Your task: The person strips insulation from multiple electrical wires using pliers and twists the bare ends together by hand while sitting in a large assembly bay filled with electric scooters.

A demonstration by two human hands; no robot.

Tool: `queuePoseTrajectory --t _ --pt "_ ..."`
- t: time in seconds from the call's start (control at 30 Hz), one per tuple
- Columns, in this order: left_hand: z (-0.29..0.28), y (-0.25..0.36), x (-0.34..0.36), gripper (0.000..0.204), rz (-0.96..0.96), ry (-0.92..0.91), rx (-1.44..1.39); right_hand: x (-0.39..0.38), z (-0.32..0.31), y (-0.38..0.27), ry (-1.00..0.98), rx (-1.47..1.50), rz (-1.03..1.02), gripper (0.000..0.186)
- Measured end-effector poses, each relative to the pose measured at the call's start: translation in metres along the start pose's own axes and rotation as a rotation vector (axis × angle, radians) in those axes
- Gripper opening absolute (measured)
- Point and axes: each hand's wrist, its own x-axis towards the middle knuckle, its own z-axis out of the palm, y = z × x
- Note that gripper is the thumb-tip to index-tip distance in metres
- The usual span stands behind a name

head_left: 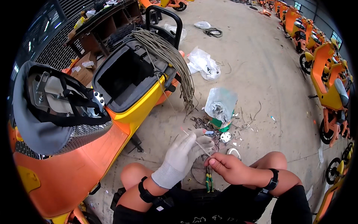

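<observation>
My left hand (179, 160), in a white knit glove, is closed around a thin white wire-like strip (203, 149), its fingers partly curled. One end pokes out past the glove, with a reddish tip. My bare right hand (233, 170) pinches the other end between thumb and fingers. A small blue-and-white piece (209, 132) shows at the gloved fingertips; I cannot make out what it is. Below the hands, between my knees, are pliers (209, 182) with green and yellow handles, jaws partly hidden by my right hand.
An orange-yellow scooter (82, 160) stands at left, its grey seat (41, 123) tipped up and a wire bundle (169, 56) over its open compartment. Ahead lie a clear bag (222, 102), wire scraps (201, 123) and a white bag (204, 63). More scooters (328, 82) line the right.
</observation>
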Motion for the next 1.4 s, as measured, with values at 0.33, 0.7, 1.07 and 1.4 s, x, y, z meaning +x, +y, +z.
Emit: queuePoseTrajectory --t 0.33,0.7,1.07,1.4 --pt "-0.003 0.013 -0.006 0.042 0.089 -0.001 -0.002 -0.004 -0.002 0.008 0.014 0.065 0.085 0.027" --pt "-0.006 0.017 -0.012 0.044 0.112 -0.065 -0.034 -0.002 0.0 0.003 0.008 0.031 0.076 0.026" --pt "-0.01 0.013 -0.011 0.041 0.115 -0.135 -0.079 -0.001 0.001 0.005 -0.01 0.025 0.077 0.027" --pt "-0.007 0.01 -0.01 0.035 0.122 -0.088 0.013 0.0 0.0 0.003 -0.028 -0.052 0.075 0.025"
